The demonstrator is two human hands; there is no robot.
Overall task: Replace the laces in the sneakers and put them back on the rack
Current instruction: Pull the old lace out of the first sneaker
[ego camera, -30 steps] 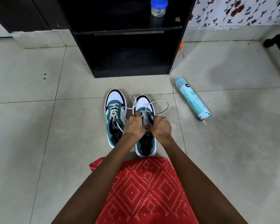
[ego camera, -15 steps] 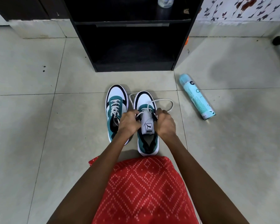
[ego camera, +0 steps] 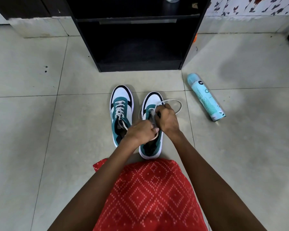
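Observation:
Two teal, white and black sneakers stand side by side on the tiled floor, toes toward the rack. The left sneaker (ego camera: 121,112) is laced with a white lace. Both hands work over the right sneaker (ego camera: 151,147). My left hand (ego camera: 141,131) pinches one end of its white lace (ego camera: 177,104) near the shoe's opening. My right hand (ego camera: 166,119) grips the lace over the eyelets farther forward; a loop of lace trails onto the floor to the right. The hands hide the tongue and most eyelets.
The black shoe rack (ego camera: 137,39) stands straight ahead with an open lower shelf. A light-blue spray can (ego camera: 205,97) lies on the floor to the right of the sneakers. My red patterned garment (ego camera: 150,194) covers the near floor.
My right hand has moved forward toward the toe along the lace. My left hand has pulled back toward the shoe's opening with a lace end. The tongue label is now covered.

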